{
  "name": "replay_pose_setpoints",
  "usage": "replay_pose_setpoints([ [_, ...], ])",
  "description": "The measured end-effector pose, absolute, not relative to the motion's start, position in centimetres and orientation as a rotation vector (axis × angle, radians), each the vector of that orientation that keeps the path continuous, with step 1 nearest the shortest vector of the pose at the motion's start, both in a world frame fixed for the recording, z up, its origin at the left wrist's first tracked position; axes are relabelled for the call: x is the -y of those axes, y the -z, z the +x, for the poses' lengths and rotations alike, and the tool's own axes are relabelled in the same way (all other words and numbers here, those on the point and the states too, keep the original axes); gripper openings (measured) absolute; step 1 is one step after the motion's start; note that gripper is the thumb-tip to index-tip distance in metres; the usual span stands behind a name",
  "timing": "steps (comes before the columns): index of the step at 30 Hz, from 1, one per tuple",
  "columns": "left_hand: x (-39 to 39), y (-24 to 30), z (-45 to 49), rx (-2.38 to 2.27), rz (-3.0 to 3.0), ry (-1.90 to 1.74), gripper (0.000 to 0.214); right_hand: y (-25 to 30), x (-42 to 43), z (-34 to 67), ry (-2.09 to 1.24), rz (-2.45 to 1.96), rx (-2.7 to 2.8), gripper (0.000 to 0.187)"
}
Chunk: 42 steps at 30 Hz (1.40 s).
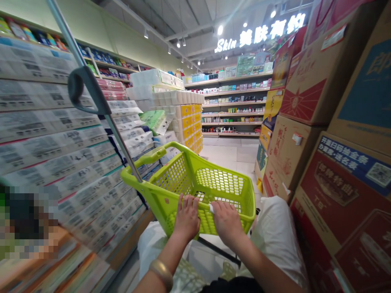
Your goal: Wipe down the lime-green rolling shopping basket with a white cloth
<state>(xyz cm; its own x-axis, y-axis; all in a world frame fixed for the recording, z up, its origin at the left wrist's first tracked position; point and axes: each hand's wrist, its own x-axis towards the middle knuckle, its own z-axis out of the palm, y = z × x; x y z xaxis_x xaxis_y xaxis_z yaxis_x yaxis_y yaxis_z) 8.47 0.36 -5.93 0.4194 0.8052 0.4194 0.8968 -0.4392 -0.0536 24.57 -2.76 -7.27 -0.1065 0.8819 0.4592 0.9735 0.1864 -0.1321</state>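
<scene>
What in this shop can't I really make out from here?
All in the head view:
Cart: its near wall is partly hidden behind the left hand and right hand.
White scrap at the right hand: too small to identify.
Pole: top end cut off by the upper edge.
Lower-left patch: hidden by pixelation.
Far goods: labels too small.

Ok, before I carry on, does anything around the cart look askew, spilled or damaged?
One thing: the green pack lies slanted among the white packs, out of line with the squarer yellow-sided stack beside it. The green cart, under the left hand and right hand, shows no visible damage; no spill shows.
</scene>
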Motion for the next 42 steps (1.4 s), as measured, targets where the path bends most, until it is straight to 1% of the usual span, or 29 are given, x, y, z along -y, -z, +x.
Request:
replay_pose_setpoints([
  [4,-0.3,6.2,8.7,1.490,-2.393,0.529,0.052,8.8,4.8,28.6,0.285,-1.799,1.976,0.028],
  [7,-0.2,6.3,8.9,1.496,-2.385,0.527,0.052,9.0,5.4,29.3,0.280,-1.869,1.937,0.030],
  [11,0.0,6.2,9.1,1.513,-2.366,0.494,0.052,7.3,4.2,26.0,0.238,-1.921,1.986,0.028],
  [15,-0.1,6.0,9.0,1.519,-2.370,0.428,0.051,5.4,1.8,21.7,0.151,-1.800,2.150,0.025],
  [18,-0.2,6.0,8.7,1.513,-2.386,0.421,0.051,5.3,1.1,21.0,0.163,-1.730,2.169,0.024],
  [24,-0.3,6.3,8.6,1.494,-2.386,0.487,0.050,8.1,3.6,26.1,0.312,-1.755,2.035,0.027],
  [28,-0.1,6.4,8.9,1.513,-2.377,0.502,0.050,9.2,5.2,28.7,0.342,-1.838,1.945,0.033],
  [30,-0.1,6.4,9.1,1.519,-2.372,0.500,0.052,9.0,5.1,28.2,0.323,-1.899,1.923,0.033],
  [33,-0.1,6.5,9.2,1.523,-2.360,0.491,0.053,7.6,3.9,25.2,0.263,-1.903,1.985,0.027],
  [37,-0.2,6.4,8.9,1.494,-2.360,0.477,0.044,5.7,1.7,21.0,0.192,-1.760,2.125,0.023],
  [39,-0.2,6.4,8.6,1.480,-2.371,0.473,0.041,5.5,1.3,20.4,0.197,-1.716,2.137,0.022],
  [42,-0.3,6.3,8.4,1.491,-2.385,0.470,0.045,6.5,1.9,22.1,0.267,-1.688,2.106,0.023],
])
